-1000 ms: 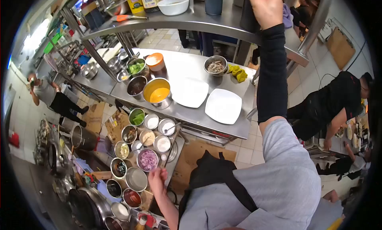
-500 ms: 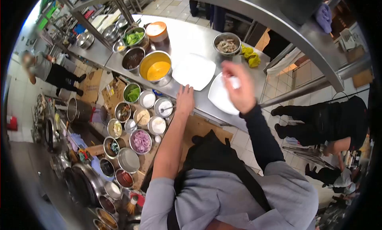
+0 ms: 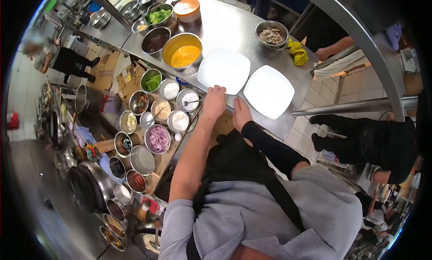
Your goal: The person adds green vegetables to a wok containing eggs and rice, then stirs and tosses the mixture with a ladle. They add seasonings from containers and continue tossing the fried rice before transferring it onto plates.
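Plainly the nearer white plate looks like glazed ceramic: stiff, fairly heavy for its size, slick, and liable to chip on steel, so it is best taken by its near rim, thumb on top and fingers underneath. It is square with rounded corners, bare and clean, lying flat close to the near edge of the steel counter, with a second white plate just beside it toward the right-hand end. The left hand lies loosely spread, holding nothing, its fingertips at that near rim; I cannot tell if they touch. The right hand rests knuckles-up on the counter's edge between the plates, and whether it grips anything I cannot tell. Farther back stand a pot of orange sauce, a bowl of seafood and a yellow cloth.
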The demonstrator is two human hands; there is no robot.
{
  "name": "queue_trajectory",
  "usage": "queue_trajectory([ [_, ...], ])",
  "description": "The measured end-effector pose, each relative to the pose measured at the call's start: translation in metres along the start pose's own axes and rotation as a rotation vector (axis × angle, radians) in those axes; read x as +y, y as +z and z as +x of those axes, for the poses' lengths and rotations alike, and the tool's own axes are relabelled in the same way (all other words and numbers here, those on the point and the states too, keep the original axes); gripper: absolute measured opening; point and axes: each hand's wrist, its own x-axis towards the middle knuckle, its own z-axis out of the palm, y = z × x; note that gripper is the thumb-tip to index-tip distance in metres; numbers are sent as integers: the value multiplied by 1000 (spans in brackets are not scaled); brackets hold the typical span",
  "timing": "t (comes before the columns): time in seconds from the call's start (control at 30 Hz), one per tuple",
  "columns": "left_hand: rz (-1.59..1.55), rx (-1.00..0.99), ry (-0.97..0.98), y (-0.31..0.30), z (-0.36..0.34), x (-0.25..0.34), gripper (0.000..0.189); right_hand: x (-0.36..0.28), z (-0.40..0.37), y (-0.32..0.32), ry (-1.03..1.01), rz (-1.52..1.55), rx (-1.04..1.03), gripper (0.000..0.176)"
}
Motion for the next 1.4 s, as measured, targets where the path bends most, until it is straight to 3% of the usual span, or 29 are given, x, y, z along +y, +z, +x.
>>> queue_trajectory([
  [0.1, -178, 169, -75, -37, -26, 1, 24, -31, -17, -24, -435, 313, -1072, 33],
  [0.13, -252, 185, -157, -54, -45, 0, 23, -39, -19, -36, -504, 335, -1093, 27],
  [0.23, -426, 185, -565, -87, -127, -20, 19, -43, -1, -36, -308, 468, -572, 25],
  [0.3, -444, 262, -731, -81, -204, -46, 18, -47, 22, -23, -52, 509, -490, 27],
  [0.37, -538, 267, -969, -65, -285, -65, 20, -61, 51, -11, -14, 346, -455, 39],
  [0.43, -636, 357, -1078, -60, -348, -58, 20, -73, 65, 23, 32, 306, -432, 44],
  [0.5, -810, 444, -1201, -40, -415, -53, 18, -61, 74, 84, 68, 327, -339, 33],
  [0.57, -895, 562, -1269, -39, -463, -29, 18, -67, 96, 110, 136, 338, -404, 19],
  [0.6, -942, 618, -1298, -37, -481, -18, 18, -90, 111, 93, 1, 217, -294, 13],
  [0.7, -1057, 777, -1386, -23, -535, 8, 19, -108, 162, 109, -237, 69, -253, 15],
  [0.77, -1088, 872, -1430, -20, -555, 24, 20, -149, 184, 85, -146, 36, -323, 39],
  [0.8, -1082, 901, -1436, -20, -562, 30, 21, -186, 188, 56, -104, -24, -390, 43],
  [0.87, -1074, 940, -1432, -27, -573, 48, 22, -196, 193, 79, -321, -10, -314, 38],
  [0.93, -1042, 1008, -1432, -50, -577, 59, 23, -244, 156, 76, -457, 296, -469, 34],
  [0.97, -1080, 1128, -1394, -25, -591, 52, 25, -265, 128, 103, -596, 520, -457, 33],
  [1.0, -1014, 1048, -1439, -48, -593, 57, 26, -292, 94, 115, -440, 563, -778, 32],
  [1.03, -933, 1070, -1501, -62, -593, 62, 27, -325, 52, 122, -544, 693, -947, 28],
  [1.1, -870, 1197, -1463, -55, -609, 59, 27, -413, -48, 81, -414, 678, -1367, 21],
  [1.17, -841, 1275, -1490, -77, -614, 61, 28, -469, -127, 87, -664, 760, -1510, 22],
  [1.23, -834, 1355, -1505, -89, -624, 64, 28, -531, -194, 75, -1118, 940, -1367, 23],
  [1.37, -736, 1518, -1599, -105, -648, 69, 27, -605, -320, 90, -1704, 911, -1092, 46],
  [1.4, -633, 1519, -1675, -113, -655, 72, 27, -602, -360, 125, -1738, 727, -1332, 52],
])
